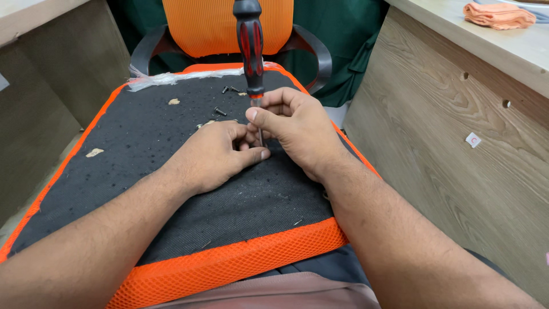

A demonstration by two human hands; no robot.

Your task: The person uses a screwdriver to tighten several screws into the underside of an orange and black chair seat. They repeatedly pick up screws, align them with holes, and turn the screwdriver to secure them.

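Left hand [214,153] down flat on the black seat cushion [143,171], fingers curled in, tips pinching at something hidden right at the foot of the shaft. Just beside it, touching, right hand [297,129] pinching the metal shaft of the screwdriver [251,51] between thumb and forefinger. Long axis upright, red-and-black handle rising above both hands, tip planted between them. Loose screws [220,110] lying just beyond the knuckles.

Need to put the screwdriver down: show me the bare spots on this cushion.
Bare: the cushion's left part, between left hand and orange edge, and the near strip between the forearms. Crowded: around both hands and screwdriver, and behind them, where screws lie.
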